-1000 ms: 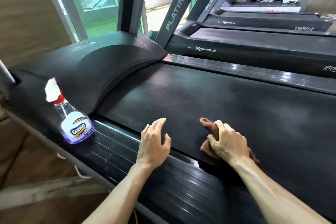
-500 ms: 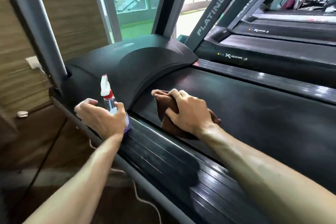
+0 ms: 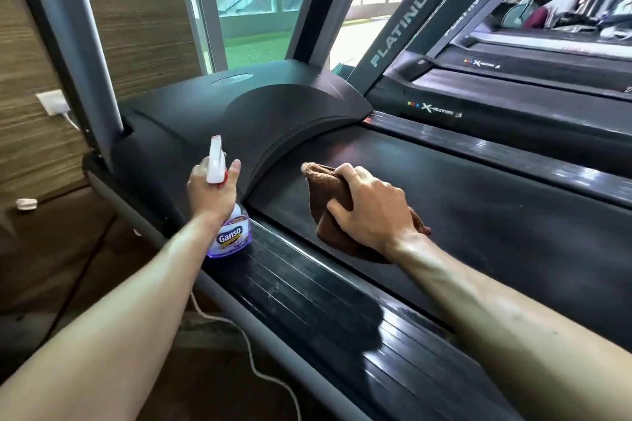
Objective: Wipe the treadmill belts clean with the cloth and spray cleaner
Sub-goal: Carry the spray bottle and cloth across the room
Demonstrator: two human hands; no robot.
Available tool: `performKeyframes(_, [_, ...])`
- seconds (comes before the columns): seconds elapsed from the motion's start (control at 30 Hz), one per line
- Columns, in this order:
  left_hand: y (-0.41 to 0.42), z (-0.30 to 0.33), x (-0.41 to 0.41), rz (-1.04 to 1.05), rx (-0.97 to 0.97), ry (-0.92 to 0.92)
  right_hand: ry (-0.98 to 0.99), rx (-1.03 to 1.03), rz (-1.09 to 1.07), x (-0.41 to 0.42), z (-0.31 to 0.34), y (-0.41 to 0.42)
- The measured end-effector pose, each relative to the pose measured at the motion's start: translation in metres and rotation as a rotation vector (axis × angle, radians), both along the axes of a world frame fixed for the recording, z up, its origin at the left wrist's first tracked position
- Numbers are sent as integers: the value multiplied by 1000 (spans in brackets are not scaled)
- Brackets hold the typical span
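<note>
At the front end of the near treadmill, by the motor hood: both hands are working at the head of the belt (image 3: pixel 478 232)
Left hand: the left hand (image 3: pixel 210 193) is now gripping the neck of the spray bottle (image 3: pixel 229 232), fingers curled round it just under the white trigger head; a second ago it was lying flat and free on the side rail (image 3: pixel 307 284), half a second ago it was just closing on the bottle
Bottle position: the base is looking as if it is still on or barely off the rail, right beside the belt edge; cannot tell which; the nozzle direction is not readable
Right hand: the right hand (image 3: pixel 371 207) is clenching the brown cloth (image 3: pixel 328 188) and pressing it onto the belt, close under the curved motor hood (image 3: pixel 273 113); it has been travelling forward along the belt over the last second
Cloth state: bunched, one corner sticking up toward the hood, the rest lying under the palm
Meaning for the task: wiping is pausing for a fresh dose of cleaner, by my reading; the next move is probably lifting the bottle and aiming it at the belt ahead of the cloth
Progress: the belt is showing dull smears further back; the neighbouring treadmills (image 3: pixel 513 85) are looking untouched; early in the job, I judge
Watch: mist drifting onto the hood rather than the belt; the white cable (image 3: pixel 253 362) is trailing on the floor below the rail
</note>
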State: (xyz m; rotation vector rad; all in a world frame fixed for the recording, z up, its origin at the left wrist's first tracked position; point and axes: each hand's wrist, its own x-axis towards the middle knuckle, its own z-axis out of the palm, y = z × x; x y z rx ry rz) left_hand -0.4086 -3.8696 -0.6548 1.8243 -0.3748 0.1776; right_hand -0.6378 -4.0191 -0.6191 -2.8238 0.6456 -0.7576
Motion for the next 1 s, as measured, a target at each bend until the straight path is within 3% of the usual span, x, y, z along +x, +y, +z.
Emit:
performKeyframes(0.13, [-6,25,-41,-101,-44,-110,-35,-29,-34,-30,31,4])
performKeyframes(0.27, [-18,77,-108,-283,-170,-90,-55,-94,-121,-93,80,1])
performKeyframes(0.57, [-69,220,-308,-654,-345,-14,-109,-251,-384,-306,211,8])
performKeyframes(0.8, [-99,284,-469,-829,-373,80,-105,-320,-575,-453,273,23])
performKeyframes(1.0, [-161,299,-570,-1018,-303,167,-77,-349,-670,-544,291,-10])
